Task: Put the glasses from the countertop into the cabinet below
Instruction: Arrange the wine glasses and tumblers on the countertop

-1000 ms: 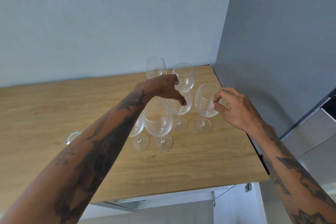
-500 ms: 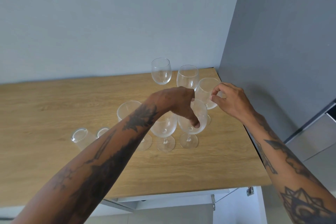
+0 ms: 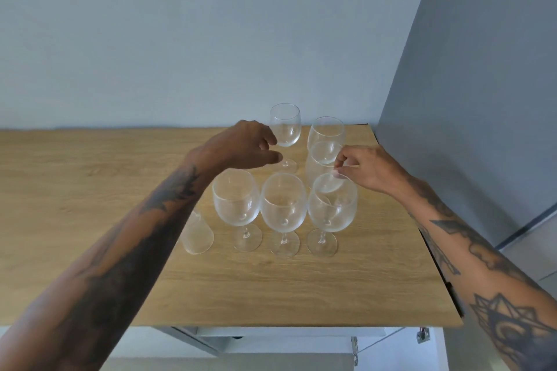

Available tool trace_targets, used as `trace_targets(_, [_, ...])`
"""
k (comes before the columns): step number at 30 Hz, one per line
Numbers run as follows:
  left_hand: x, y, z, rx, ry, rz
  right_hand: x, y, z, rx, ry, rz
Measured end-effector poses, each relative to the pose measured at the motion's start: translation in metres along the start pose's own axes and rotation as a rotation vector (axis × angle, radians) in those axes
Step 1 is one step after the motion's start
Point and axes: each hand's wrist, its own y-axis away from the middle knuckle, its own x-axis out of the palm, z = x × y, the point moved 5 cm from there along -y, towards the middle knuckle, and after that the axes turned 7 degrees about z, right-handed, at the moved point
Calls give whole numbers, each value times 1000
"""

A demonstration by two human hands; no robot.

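Several clear wine glasses stand on the wooden countertop point(image 3: 301, 286). Three form a front row: left point(image 3: 236, 200), middle point(image 3: 283, 206), right point(image 3: 331, 209). Behind them stand a back-left glass point(image 3: 286, 123) and a back-right glass point(image 3: 327, 129). My right hand point(image 3: 367, 170) pinches the rim of one more wine glass point(image 3: 322, 159) between the rows. My left hand point(image 3: 244, 144) reaches to the back-left glass, its thumb and fingers apart just left of the stem. A small tumbler point(image 3: 197, 235) is partly hidden by my left forearm.
A tall grey panel point(image 3: 467, 99) walls off the counter's right side, and a pale wall runs behind. Below the front edge the cabinet point(image 3: 271, 337) shows white insides, an open door edge point(image 3: 193, 339) and a metal hinge point(image 3: 354, 346).
My left hand let go of the front-right glass and moved back to the back-left glass. My right hand stays on its glass's rim. The view has tilted, showing more of the counter.
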Motion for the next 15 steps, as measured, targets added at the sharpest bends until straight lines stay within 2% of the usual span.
trace_targets(5, [15, -22, 5, 2, 54, 18, -1, -27, 7, 79, -112, 186])
trace_targets(9, [27, -40, -11, 87, 91, 21, 5, -46, 24, 90, -188, 283])
trace_targets(11, [30, -45, -16, 133, 30, 24, 11, -51, 28, 95, -173, 295])
trace_targets(13, [31, -48, -12, 158, -46, 25, 9, -53, 29, 61, -153, 193])
trace_targets(15, [30, -47, -1, 168, -60, 29, -5, -52, 29, -5, -144, -52])
